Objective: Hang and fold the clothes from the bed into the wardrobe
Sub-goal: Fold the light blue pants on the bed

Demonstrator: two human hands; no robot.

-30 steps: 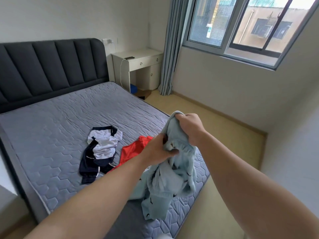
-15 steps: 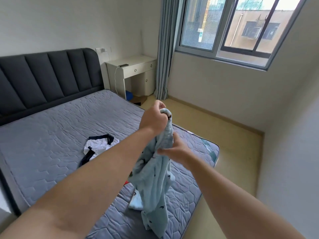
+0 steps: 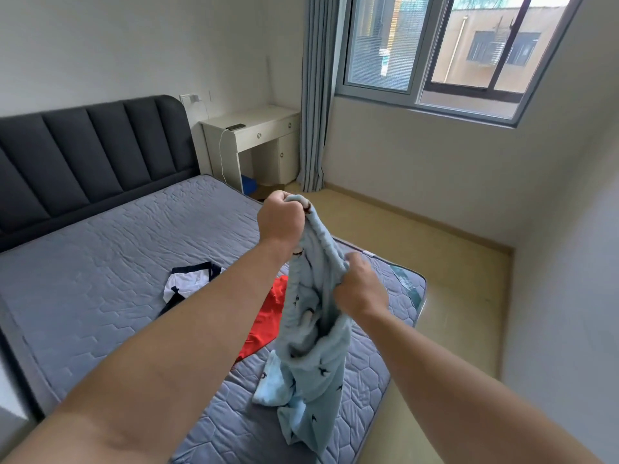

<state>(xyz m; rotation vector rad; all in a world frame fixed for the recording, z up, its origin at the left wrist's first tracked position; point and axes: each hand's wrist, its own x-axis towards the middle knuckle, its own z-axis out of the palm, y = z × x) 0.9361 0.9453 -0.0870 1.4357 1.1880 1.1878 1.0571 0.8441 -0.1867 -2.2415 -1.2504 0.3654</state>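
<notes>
1. Bedroom. The bed has a grey quilted mattress and a dark headboard at its left end. The wardrobe is not in my view.
2. White-and-navy garment. Crumpled near the middle of the bed and partly hidden by my left forearm. Not yet sorted.
3. White desk. Stands against the far wall, just beside the bed's head corner. No part in the job.
4. Red garment. Lies on the bed near the white-and-navy one, closer to the right edge. Also waiting.
5. Left hand. Fist clenched round the top of the pale blue garment and raised high; I judge this lets the cloth hang free and show its shape.
6. Pale blue garment. Printed with small dark marks, it dangles from both hands above the bed's near right edge. I cannot tell whether its lowest fold touches the mattress.
7. Right hand. Held lower, fingers curled and pinching the same gathered edge; I judge it is working along the edge to spread it for folding.
8. Window. In the far right wall, with a curtain at its left side.
</notes>
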